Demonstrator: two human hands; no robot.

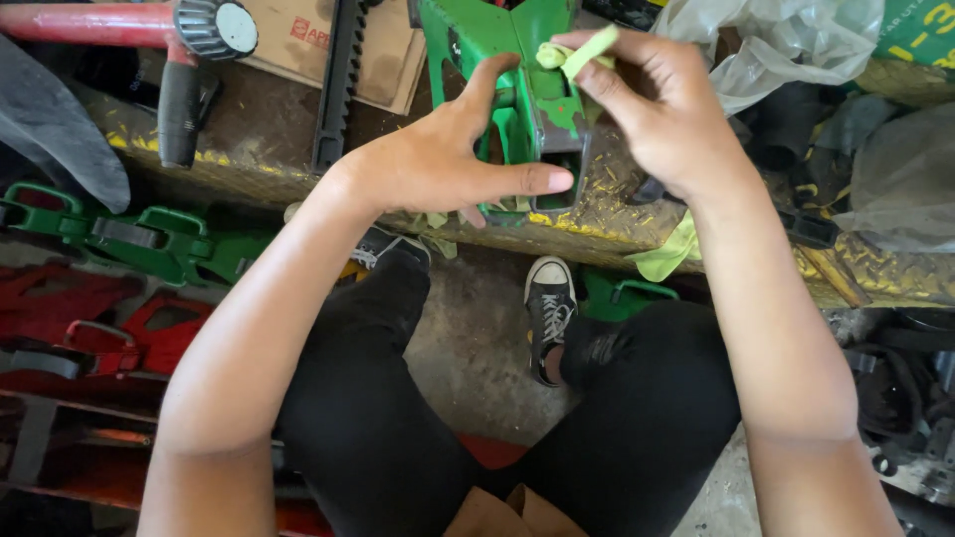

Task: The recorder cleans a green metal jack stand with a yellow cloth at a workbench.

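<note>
Red and green painted metal frames point(149, 244) lie stacked on the floor at the far left, below a worn workbench point(259, 149) flecked with yellow paint. On it rest a red steel tube with a black ribbed knob point(204, 28), a flat cardboard sheet point(393, 55) and a black toothed metal bar point(338, 80). Next comes the left hand point(448, 164), spread open with thumb up and fingers pressed against the side of a green painted metal bracket point(522, 85) standing at the bench edge; it braces the piece rather than clamping it. The bracket looks heavy, stiff and chipped, best gripped by its flat side walls. Over its top, the right hand point(657, 109) pinches a strip of yellow-green masking tape point(577, 52) between thumb and fingertips; the tape is light, soft and probably sticky, so an end makes the best hold. Another strip point(671, 254) dangles from the bench edge. Crumpled clear plastic bags point(786, 40) and dark parts, hard to make out, fill the right. 2 black sneakers point(549, 308) show below.
</note>
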